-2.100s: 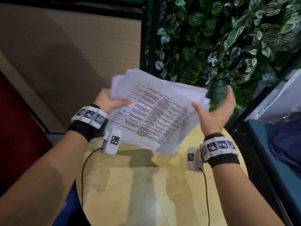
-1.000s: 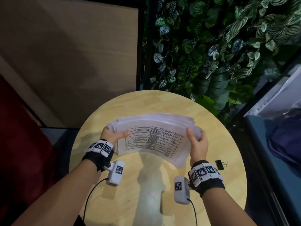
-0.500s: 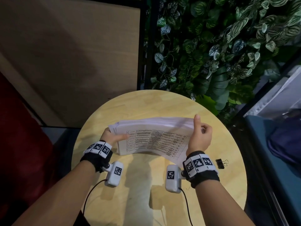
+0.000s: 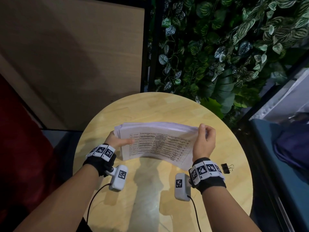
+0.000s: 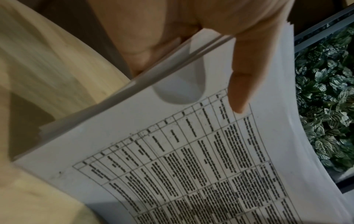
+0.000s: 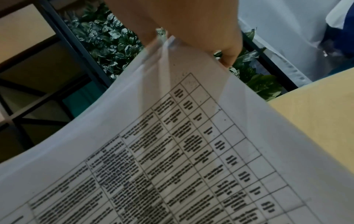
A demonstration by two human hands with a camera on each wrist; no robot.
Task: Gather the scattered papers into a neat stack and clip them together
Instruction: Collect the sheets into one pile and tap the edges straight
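Note:
A thick stack of white papers [image 4: 157, 141] with a printed table on top is held over the round wooden table [image 4: 150, 108], sagging in the middle. My left hand [image 4: 117, 141] grips its left edge, thumb on the top sheet [image 5: 191, 151] and fingers underneath. My right hand [image 4: 204, 139] pinches the stack's far right corner, where the paper [image 6: 172, 136] bunches between the fingers. A black binder clip [image 4: 225, 168] lies on the table just right of my right wrist.
A wall of green leaves [image 4: 225, 47] rises behind the table. A beige panel [image 4: 66, 56] stands at the back left. Right of the table there is a blue surface with dark cloth [image 4: 292, 148]. Bare tabletop [image 4: 147, 198] lies between my forearms.
The stack has come down from in front of the plants to just above the table. My right hand has shifted from the right edge to pinching the far right corner.

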